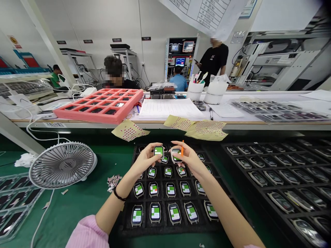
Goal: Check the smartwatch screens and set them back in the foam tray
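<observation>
My left hand (148,156) is closed around a smartwatch (158,151) whose lit screen is green and white. Close beside it, my right hand (190,155) grips a second smartwatch (176,155), also with green on its screen. A thin orange stick (182,148) juts up between the right hand's fingers; its lower part is hidden. Both hands are above the far part of a black compartment tray (162,230). Rows of lit watches, such as this front one (155,212), lie in its compartments, and a few screens show a red patch.
Another black tray of dark-screened watches (258,178) lies to the right. At left are a round fan (67,165), small scraps (113,182) and clear trays (15,206). A pink foam tray (121,115), papers (168,107) and yellow sticker sheets (207,129) occupy the shelf. Several people are beyond.
</observation>
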`<state>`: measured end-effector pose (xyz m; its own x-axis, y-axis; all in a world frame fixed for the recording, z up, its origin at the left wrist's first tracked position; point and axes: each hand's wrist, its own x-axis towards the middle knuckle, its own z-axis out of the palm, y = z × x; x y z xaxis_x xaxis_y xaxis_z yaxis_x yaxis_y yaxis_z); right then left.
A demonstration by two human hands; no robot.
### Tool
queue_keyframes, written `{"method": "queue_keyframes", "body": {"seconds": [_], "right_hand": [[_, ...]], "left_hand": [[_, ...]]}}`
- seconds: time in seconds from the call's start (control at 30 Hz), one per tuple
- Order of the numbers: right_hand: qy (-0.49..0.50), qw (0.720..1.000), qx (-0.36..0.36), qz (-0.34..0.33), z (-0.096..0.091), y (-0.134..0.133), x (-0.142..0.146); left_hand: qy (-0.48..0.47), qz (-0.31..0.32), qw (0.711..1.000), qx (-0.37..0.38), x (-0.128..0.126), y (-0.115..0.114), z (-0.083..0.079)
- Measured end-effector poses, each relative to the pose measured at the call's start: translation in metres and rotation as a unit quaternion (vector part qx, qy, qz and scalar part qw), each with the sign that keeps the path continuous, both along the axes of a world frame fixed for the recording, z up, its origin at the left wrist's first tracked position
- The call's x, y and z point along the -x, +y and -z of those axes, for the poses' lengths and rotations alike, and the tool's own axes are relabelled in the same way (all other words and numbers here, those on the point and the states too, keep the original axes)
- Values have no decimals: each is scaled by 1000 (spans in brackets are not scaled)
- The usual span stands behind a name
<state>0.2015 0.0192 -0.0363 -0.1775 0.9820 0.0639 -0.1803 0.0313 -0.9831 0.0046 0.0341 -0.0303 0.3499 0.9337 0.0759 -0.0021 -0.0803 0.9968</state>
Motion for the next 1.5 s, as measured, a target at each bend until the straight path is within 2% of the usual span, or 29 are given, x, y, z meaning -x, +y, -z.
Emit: {"method": "queue_keyframes", "body": {"seconds": [0.17,0.3,0.4,0.57,0.73,0.93,1.03,1.1,1.23,1.4,1.5], "right_hand": [[-3,999,-11,-38,-1,-1,-2],[-4,999,-14,-49,-1,-2,-1],[3,999,-13,-45,0,-1,-1],[20,999,-13,-38,1,0,-2],[16,999,-5,-36,-2,1,-4],[18,999,7,-25,0,1,0],[19,999,20,-35,4,0,5],[20,998,29,-43,8,0,10],[-8,999,12,-38,14,0,18],[-102,993,-40,-34,16,0,18],[-141,987,-67,-21,14,-1,16]], "left_hand": [[-6,3,1000,2,1,1,1],[-12,-12,999,31,2,1,0],[-22,-3,999,43,2,1,0],[-18,16,1000,13,2,1,0],[-21,12,999,25,3,0,-2],[-16,41,998,-47,4,-3,-2],[38,49,991,-115,3,-9,-2],[114,43,971,-203,0,-12,-1],[233,18,899,-371,-4,-13,3],[302,21,839,-452,-3,-2,15],[338,6,793,-507,-2,6,22]]}}
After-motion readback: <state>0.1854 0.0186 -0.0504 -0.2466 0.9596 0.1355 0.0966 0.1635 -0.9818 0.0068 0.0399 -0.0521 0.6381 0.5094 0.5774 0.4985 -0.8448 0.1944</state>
